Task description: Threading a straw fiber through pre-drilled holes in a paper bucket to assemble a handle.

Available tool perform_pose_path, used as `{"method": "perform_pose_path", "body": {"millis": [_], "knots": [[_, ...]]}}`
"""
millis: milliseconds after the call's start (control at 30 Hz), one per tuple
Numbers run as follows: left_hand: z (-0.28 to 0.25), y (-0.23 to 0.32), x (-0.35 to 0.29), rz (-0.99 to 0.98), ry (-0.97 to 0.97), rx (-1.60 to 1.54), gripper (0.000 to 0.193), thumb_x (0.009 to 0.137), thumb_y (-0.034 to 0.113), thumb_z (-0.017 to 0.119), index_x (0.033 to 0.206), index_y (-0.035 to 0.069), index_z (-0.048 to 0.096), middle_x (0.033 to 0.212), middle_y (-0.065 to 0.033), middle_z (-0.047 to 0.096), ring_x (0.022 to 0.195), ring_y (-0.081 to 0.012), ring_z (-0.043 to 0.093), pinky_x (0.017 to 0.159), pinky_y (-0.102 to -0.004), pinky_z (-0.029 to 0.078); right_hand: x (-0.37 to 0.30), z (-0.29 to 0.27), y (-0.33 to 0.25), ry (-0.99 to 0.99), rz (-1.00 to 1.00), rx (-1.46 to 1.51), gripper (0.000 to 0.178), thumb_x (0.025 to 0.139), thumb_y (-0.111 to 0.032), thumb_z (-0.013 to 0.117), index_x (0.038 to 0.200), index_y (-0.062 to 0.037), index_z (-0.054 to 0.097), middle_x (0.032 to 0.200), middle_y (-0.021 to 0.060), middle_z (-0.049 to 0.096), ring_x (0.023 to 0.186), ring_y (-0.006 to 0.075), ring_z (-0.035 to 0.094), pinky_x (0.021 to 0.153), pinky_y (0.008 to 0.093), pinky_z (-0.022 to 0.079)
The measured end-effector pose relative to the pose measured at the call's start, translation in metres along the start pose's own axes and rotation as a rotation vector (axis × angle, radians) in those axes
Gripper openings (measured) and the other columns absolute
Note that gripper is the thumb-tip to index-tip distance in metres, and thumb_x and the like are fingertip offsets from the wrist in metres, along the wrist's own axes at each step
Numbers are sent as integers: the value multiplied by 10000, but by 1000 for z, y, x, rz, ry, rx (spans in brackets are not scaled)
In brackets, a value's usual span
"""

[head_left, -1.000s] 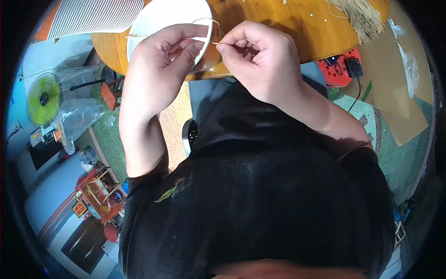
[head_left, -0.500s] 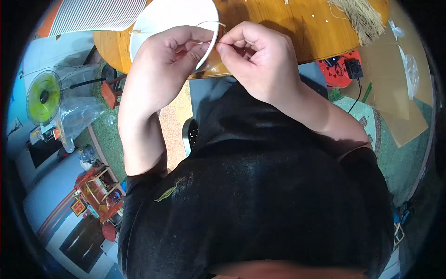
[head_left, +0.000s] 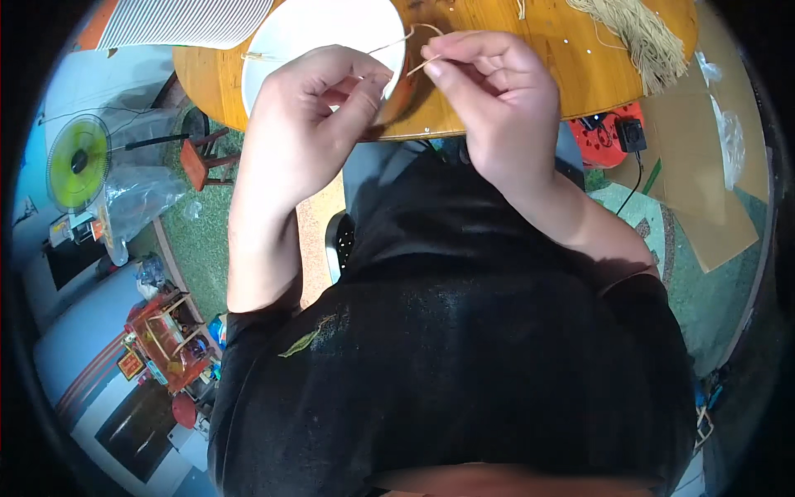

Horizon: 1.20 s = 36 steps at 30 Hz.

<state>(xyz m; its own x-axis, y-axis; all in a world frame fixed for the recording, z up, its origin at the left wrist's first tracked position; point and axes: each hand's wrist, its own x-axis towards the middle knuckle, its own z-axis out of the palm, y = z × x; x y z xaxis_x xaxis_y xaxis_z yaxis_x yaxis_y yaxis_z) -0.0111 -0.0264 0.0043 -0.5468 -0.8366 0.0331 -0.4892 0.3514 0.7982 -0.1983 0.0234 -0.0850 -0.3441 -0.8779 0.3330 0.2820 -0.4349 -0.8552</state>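
A white round dish (head_left: 323, 25) lies at the wooden table's near edge. Over its near side is my left hand (head_left: 319, 124), thumb and fingers closed at the right part of the rim; exactly how they grip it is partly hidden. My right hand (head_left: 509, 103) pinches a thin tan cord (head_left: 424, 65) between thumb and forefinger, just right of the dish. A short end of the cord points toward my left fingertips, and a loop of it arches above, back over the dish. Another bit of tan cord (head_left: 258, 57) crosses the dish's left rim.
A bundle of tan cords (head_left: 650, 41) hangs over the right edge of the wooden table (head_left: 497, 12). A white ribbed sheet (head_left: 178, 21) is at the far left. Below are a red stool (head_left: 600, 149) with a black device, cardboard (head_left: 712, 224) and a green fan (head_left: 79, 161).
My right hand has moved right and away from the rim, drawing the cord into a wider loop. My left hand and the dish have shifted slightly right.
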Motion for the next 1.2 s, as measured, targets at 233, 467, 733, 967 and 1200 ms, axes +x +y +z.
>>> {"method": "perform_pose_path", "body": {"millis": [233,467,733,967,1200], "knots": [[-2,6,0,205,87,190,54,966,4,702,1011,1,733,1242,-164,693,1012,-243,737,758,-313,599,9,-4,-4,11,396,645,245,989,118,644,987,-122,595,1126,59,696,1153,262,730,1028,400,571],[-4,8,-2,207,41,156,116,1029,-22,599,1106,-49,681,1560,-167,559,1077,-155,676,832,-280,585,15,-10,-11,-120,529,742,247,990,100,626,1017,-128,534,1093,76,676,1152,270,712,1062,440,525],[-4,6,-2,322,136,237,42,940,-10,685,959,-3,648,1366,-205,670,945,-282,720,767,-345,579,14,-11,-25,113,965,767,84,1031,23,661,1042,-59,650,1132,93,703,1086,205,714,967,301,572],[4,10,-3,343,136,263,62,911,-11,682,943,7,632,1104,-161,697,861,-314,698,744,-378,570,10,-7,-42,22,908,827,40,1026,-17,696,1033,-44,667,1089,115,757,1011,162,727,899,257,590],[14,15,-7,371,154,328,94,882,4,705,933,29,630,936,-153,651,826,-367,692,714,-433,563,22,8,-50,-161,300,87,95,1013,40,673,1036,-51,658,1136,156,801,865,109,742,686,222,580]]}}
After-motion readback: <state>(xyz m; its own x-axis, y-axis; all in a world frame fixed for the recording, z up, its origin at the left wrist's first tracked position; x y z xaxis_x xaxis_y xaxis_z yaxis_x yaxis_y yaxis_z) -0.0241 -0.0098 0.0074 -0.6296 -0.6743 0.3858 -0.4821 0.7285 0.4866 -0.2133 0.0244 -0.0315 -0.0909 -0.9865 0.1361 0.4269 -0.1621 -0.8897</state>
